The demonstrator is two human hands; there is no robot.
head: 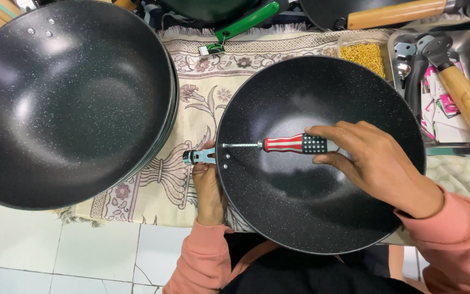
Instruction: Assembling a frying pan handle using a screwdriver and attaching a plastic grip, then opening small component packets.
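Your right hand [379,163] wraps the red-and-white striped screwdriver [292,144], its tip on a screw at the left wall of the black speckled wok [322,218] in your lap. Your left hand [209,182] pinches the small metal handle bracket [198,157] just outside that wall. If the tip slips off the screw, it may well scratch the coating or jab your left fingers. Left of the wok sits a stack of matching black pans [72,103] on the patterned cloth [202,81].
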